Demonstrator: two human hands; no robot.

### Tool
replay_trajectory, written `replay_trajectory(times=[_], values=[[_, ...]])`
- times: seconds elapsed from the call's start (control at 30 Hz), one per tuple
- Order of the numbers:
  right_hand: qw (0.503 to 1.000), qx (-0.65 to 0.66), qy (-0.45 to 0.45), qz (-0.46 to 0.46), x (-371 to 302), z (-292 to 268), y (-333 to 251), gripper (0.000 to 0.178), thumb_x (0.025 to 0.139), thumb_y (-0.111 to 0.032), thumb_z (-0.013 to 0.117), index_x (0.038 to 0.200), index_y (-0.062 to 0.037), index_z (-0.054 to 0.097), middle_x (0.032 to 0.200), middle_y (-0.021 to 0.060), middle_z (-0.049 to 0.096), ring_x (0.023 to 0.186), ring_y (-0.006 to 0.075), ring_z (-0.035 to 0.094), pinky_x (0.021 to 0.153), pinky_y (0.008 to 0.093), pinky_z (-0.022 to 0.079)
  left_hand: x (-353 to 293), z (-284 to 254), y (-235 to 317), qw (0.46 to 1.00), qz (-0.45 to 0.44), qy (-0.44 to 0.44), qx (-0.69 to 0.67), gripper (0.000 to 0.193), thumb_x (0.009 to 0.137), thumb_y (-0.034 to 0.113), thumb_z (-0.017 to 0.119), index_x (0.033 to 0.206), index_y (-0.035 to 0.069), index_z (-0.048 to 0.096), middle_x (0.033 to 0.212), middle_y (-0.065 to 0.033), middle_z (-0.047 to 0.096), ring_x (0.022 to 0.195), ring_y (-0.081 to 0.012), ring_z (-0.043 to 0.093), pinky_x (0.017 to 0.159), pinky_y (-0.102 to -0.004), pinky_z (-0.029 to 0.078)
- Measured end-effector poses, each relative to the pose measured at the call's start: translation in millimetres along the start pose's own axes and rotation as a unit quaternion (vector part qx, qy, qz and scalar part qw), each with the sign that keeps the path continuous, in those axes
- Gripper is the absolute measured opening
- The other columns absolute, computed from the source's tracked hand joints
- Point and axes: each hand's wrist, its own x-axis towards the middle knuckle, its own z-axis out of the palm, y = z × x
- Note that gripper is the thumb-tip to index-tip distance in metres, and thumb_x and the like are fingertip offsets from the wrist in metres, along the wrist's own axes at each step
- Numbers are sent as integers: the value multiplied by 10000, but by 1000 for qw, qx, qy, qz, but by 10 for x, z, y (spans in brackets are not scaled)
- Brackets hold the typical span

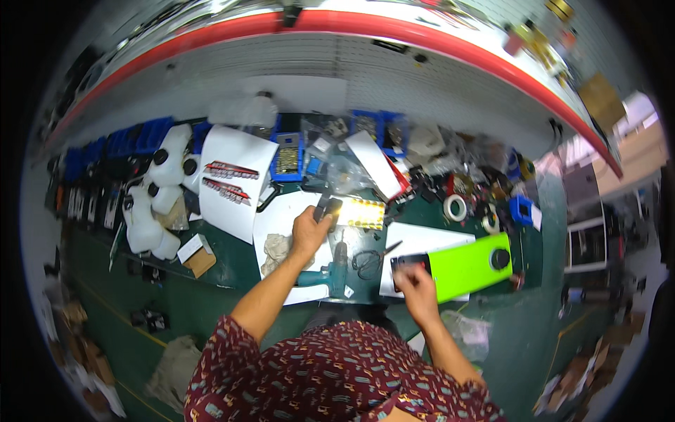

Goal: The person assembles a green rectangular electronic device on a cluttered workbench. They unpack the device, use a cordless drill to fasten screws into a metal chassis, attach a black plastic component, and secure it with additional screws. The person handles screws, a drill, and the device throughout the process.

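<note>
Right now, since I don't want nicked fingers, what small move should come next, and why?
Perhaps slide the scissors away from the right hand: their blade points toward the white sheet, near where that hand is, at the lime-green piece's dark end.

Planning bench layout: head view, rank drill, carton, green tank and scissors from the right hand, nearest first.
From the right hand:
1. Green tank, immediately right.
2. Scissors, just left.
3. Drill, farther left.
4. Carton, far left, well past the drill.
</note>
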Motion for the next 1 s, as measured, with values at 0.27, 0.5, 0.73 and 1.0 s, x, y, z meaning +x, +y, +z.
replay_trajectory(times=[0.27,0.5,0.73,1.0], values=[[953,300,12,-51,553,748,-303,587,1147,-408,450,1544,22,402,1322,120,613,1179,179,601,1053,334,475,-1034,178,992,962,111,-187,-164,334,975,179,724,1250,7,645,1071,-134,762,953,-171,716,844,-357,570],[853,502,-142,28,417,429,-432,573,1154,-426,283,1467,13,475,1268,169,681,1152,275,685,1000,425,570,-1101,-101,1081,945,104,-200,-236,327,1107,275,569,1310,19,576,972,-15,667,778,-54,552,691,-219,470],[896,432,-100,-36,341,271,-449,461,1116,-303,441,1427,30,512,1257,194,684,1158,288,689,1029,441,570,-1069,-20,1192,941,105,-210,-244,391,1125,340,531,1347,20,568,838,31,553,724,-49,492,644,-223,425],[923,377,-59,-49,191,33,-547,339,1059,-141,617,1350,21,550,1268,194,687,1113,259,714,986,397,611,-1075,127,1074,915,48,-241,-321,391,1127,358,524,1324,27,587,776,57,527,664,-33,451,577,-224,379]])
